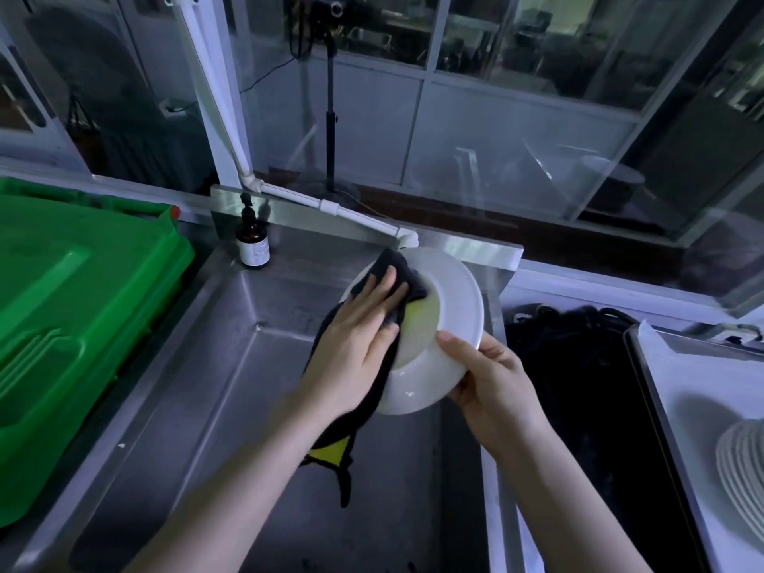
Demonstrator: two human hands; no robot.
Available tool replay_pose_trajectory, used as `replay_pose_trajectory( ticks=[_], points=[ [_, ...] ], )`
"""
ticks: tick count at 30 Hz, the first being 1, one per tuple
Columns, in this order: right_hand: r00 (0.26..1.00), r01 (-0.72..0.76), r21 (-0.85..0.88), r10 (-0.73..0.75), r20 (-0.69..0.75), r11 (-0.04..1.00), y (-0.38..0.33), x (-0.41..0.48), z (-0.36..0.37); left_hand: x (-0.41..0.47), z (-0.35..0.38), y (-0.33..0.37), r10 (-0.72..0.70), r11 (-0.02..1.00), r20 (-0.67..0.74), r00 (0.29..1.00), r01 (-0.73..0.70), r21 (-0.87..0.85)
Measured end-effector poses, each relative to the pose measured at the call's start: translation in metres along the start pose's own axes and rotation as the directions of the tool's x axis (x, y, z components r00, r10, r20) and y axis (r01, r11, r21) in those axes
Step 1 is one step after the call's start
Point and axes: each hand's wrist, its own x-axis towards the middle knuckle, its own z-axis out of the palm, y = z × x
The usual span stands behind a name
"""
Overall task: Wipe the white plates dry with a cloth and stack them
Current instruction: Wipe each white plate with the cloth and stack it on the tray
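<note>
A white plate is tilted up over the steel sink. My right hand grips its lower right rim, thumb on the face and fingers behind. My left hand lies flat with straight fingers on a dark cloth, pressing it against the left half of the plate. A tail of the cloth with a yellow patch hangs below my left wrist. A stack of white plates sits on a steel tray at the far right.
A green plastic crate fills the counter on the left. A brown pump bottle stands at the sink's back left corner. A white pipe runs along the back. A dark bin lies between sink and tray.
</note>
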Motion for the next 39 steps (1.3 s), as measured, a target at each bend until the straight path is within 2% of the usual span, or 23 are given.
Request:
replay_pose_trajectory(
  ticks=[2, 4, 7, 10, 12, 16, 20, 26, 28, 31, 34, 36, 39],
  points=[
    [1.0, 0.011, 0.026, -0.011, 0.005, 1.0, -0.003, 0.004, 0.0, -0.012, 0.005, 0.011, 0.119, 0.993, 0.023, 0.993, -0.119, 0.015],
    [1.0, 0.008, 0.014, -0.008, 0.03, 1.0, -0.004, 0.004, 0.001, -0.017, 0.009, 0.018, 0.18, 0.984, 0.059, 0.982, -0.179, -0.018],
    [0.998, -0.014, -0.016, 0.015, 0.068, 1.0, -0.001, 0.002, 0.001, -0.003, 0.002, 0.013, 0.107, 0.993, 0.049, 0.993, -0.104, -0.065],
    [0.999, -0.004, -0.036, 0.005, 0.046, 0.999, -0.002, 0.002, 0.002, 0.007, -0.002, 0.001, -0.015, 0.998, 0.009, 1.0, 0.015, -0.054],
    [1.0, 0.024, -0.029, -0.023, 0.02, 0.999, -0.008, 0.004, -0.001, 0.002, -0.001, -0.005, -0.04, 0.997, -0.015, 0.999, 0.039, -0.065],
    [0.999, 0.051, 0.055, -0.05, -0.016, 0.997, -0.015, 0.01, -0.009, -0.026, 0.009, 0.001, 0.008, 0.998, -0.022, 1.0, -0.009, -0.062],
    [1.0, -0.02, 0.009, 0.021, -0.006, 1.0, -0.002, 0.008, -0.01, -0.027, 0.019, 0.018, 0.124, 0.992, 0.069, 0.99, -0.125, 0.015],
    [0.996, -0.083, 0.015, 0.082, 0.036, 0.996, 0.013, -0.001, -0.013, 0.012, 0.009, 0.002, 0.089, 0.995, 0.156, 0.984, -0.094, 0.027],
    [0.998, -0.065, -0.007, 0.065, 0.023, 0.998, 0.009, -0.001, -0.015, 0.017, 0.007, -0.007, 0.06, 0.998, 0.102, 0.993, -0.063, 0.019],
    [1.0, -0.017, -0.01, 0.017, 0.021, 1.0, -0.001, 0.001, -0.018, 0.012, 0.006, -0.019, -0.066, 0.996, -0.043, 0.997, 0.063, -0.062],
    [1.0, 0.0, 0.025, -0.001, 0.023, 1.0, -0.007, 0.005, -0.02, -0.004, 0.011, -0.019, -0.113, 0.989, -0.093, 0.989, 0.102, -0.109],
    [1.0, -0.005, 0.061, 0.003, 0.024, 0.998, -0.006, 0.007, -0.02, -0.017, 0.015, -0.012, -0.077, 0.996, -0.093, 0.993, 0.072, -0.059],
    [1.0, -0.016, 0.097, 0.015, 0.013, 0.995, 0.0, 0.01, -0.015, -0.033, 0.022, 0.008, 0.073, 0.996, -0.028, 0.997, -0.071, 0.06]
  ],
)
